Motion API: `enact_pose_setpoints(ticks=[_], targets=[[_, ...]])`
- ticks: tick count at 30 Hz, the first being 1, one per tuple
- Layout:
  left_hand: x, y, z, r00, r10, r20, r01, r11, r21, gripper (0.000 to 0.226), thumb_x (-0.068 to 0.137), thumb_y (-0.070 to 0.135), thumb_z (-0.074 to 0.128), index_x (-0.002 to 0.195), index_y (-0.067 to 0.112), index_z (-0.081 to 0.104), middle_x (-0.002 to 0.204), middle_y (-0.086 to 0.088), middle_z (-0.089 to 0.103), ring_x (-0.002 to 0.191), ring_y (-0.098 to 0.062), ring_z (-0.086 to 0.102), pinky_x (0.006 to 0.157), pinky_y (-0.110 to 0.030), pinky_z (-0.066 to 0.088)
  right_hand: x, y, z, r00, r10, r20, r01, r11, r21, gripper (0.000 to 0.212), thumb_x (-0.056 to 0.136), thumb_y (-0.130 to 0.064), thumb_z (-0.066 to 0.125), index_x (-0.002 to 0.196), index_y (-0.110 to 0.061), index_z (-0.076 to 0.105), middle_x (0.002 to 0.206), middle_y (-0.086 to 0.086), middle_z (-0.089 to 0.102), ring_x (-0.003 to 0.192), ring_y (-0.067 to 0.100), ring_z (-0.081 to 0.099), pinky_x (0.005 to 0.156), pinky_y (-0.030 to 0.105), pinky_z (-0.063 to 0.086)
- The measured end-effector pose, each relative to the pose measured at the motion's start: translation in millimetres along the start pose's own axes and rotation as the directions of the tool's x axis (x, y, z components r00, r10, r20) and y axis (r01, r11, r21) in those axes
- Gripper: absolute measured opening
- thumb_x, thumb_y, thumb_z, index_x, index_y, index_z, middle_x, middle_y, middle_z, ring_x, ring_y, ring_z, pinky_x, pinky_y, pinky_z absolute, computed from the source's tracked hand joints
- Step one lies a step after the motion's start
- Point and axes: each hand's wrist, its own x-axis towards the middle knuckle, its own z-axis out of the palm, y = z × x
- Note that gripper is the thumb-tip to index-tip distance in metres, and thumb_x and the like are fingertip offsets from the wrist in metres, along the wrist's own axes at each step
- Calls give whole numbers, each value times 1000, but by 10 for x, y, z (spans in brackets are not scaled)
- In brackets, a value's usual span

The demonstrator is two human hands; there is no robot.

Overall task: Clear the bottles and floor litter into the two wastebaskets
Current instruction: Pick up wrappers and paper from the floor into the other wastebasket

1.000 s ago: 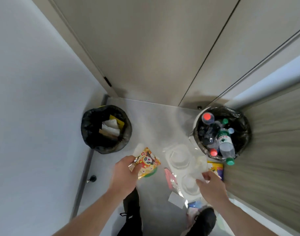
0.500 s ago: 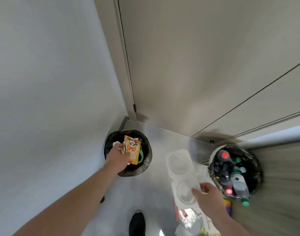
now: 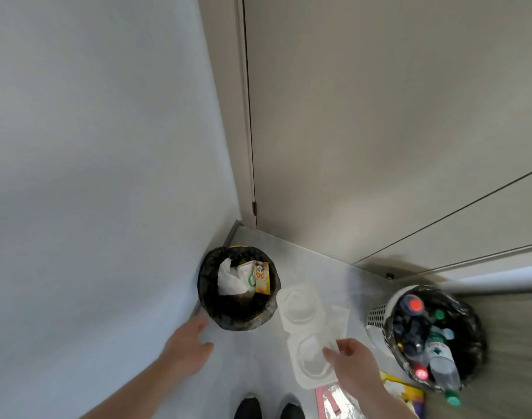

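Note:
A black-lined wastebasket [image 3: 207,285] stands in the left corner, holding white paper [image 3: 230,279] and an orange snack wrapper [image 3: 262,278]. My left hand [image 3: 187,346] hovers just in front of it, empty, fingers relaxed. My right hand [image 3: 354,370] pinches a clear plastic clamshell container [image 3: 301,306] and holds it up above the floor between the baskets. The white mesh wastebasket [image 3: 379,313] on the right has a black liner and holds several bottles [image 3: 440,355] with red and green caps.
A pink and silver wrapper [image 3: 334,400] and a yellow packet [image 3: 400,391] lie on the floor near my right wrist. My black shoes [image 3: 267,408] are at the bottom edge. A white wall runs on the left, and beige doors close the back.
My left hand dropped the orange wrapper into the left basket and drew back, empty. My right hand lifted the clamshell container further up and to the left.

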Motion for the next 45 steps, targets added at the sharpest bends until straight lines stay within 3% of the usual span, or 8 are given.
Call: enact_pose_setpoints(ticks=[10,14,18,29,32,36,43,45], targets=[[-176,-61,-292,998,46,-52,-47,999,-27,51,92,30,59,141,28,48,144,7,51,125,-16,55,104,-29,45,50,-516,242,998,25,64,-27,999,25,11,82,-19,79,87,-13,71,82,6,74,77,25,72,67,40,64],[-8,-39,-365,996,92,-17,-93,994,-63,42,93,29,58,134,29,50,134,4,56,103,-16,58,94,-31,50,138,-751,554,995,43,86,-46,998,41,7,83,-16,77,87,-14,71,84,4,74,78,23,71,73,41,64],[247,-102,-438,991,134,-13,-134,991,-23,43,94,28,58,136,28,50,133,8,53,115,-14,56,88,-23,41,295,-950,937,993,84,88,-92,991,93,10,84,-15,77,91,-13,70,86,4,72,81,24,71,75,42,64],[739,-168,-587,981,183,64,-186,981,52,46,91,26,59,137,24,53,140,5,55,125,-15,54,102,-26,43,483,-994,1726,986,166,23,-167,976,140,57,84,-42,74,132,-13,60,113,6,69,86,22,70,83,38,61],[806,-161,-620,978,193,78,-200,975,96,49,91,26,59,140,25,51,142,4,53,126,-17,55,104,-29,44,411,-935,1760,992,126,18,-127,991,48,52,92,-35,69,137,-13,57,132,8,61,94,19,60,80,30,52],[870,-165,-640,979,199,44,-203,972,121,46,90,25,60,136,27,53,138,7,55,122,-16,57,103,-33,47,417,-1011,1872,995,67,79,-70,997,34,50,90,-32,67,136,-17,58,125,6,63,103,24,67,85,32,58],[787,-130,-627,974,222,47,-227,956,188,43,92,29,61,134,28,53,138,8,54,123,-16,56,103,-35,47,167,-1092,1872,986,-3,165,-7,998,61,44,87,-21,62,131,-25,63,102,-6,65,90,23,71,76,32,61],[685,-90,-624,973,221,74,-231,950,210,45,92,29,60,136,28,52,140,7,53,125,-16,55,104,-34,46,6,-987,1760,990,-14,143,9,999,40,39,88,-20,62,127,-28,64,115,-5,63,100,21,68,87,35,59]])
